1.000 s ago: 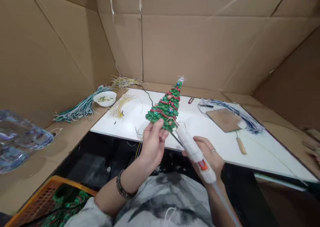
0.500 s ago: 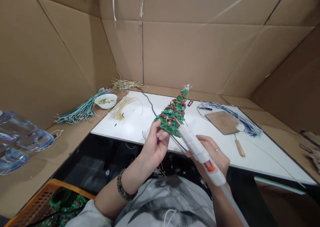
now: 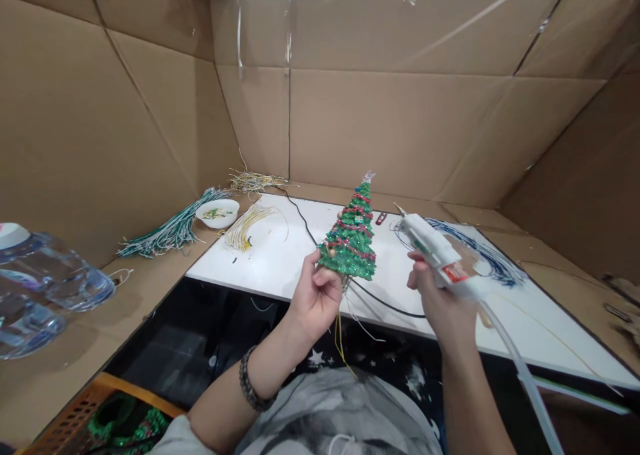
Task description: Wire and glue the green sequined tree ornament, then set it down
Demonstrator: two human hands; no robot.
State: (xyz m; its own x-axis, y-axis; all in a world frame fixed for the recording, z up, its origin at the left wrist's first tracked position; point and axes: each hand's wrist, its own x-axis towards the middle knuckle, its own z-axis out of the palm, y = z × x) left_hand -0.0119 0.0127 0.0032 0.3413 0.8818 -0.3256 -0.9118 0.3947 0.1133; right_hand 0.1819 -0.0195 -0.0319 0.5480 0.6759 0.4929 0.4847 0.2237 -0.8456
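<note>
Christmas tree ornament (image 3: 351,238) stands upright above the white table's (image 3: 280,255) near edge, its base pinched in the left hand (image 3: 320,298). The right hand (image 3: 440,301) grips a white glue gun (image 3: 437,255) held apart from it, nozzle up; gluing seems paused, and any further bead would call for bringing the nozzle to the base wires.

Left hand (image 3: 320,295) being held raised in front of body, fingers curled closed in pinch, thumb on top. Left forearm being angled up from lower left, beaded bracelet being worn at wrist. Right hand (image 3: 443,301) being held raised beside left, apart from it, fingers wrapped closed in grip, back of hand turned toward camera. Right forearm being angled up from lower right.
</note>
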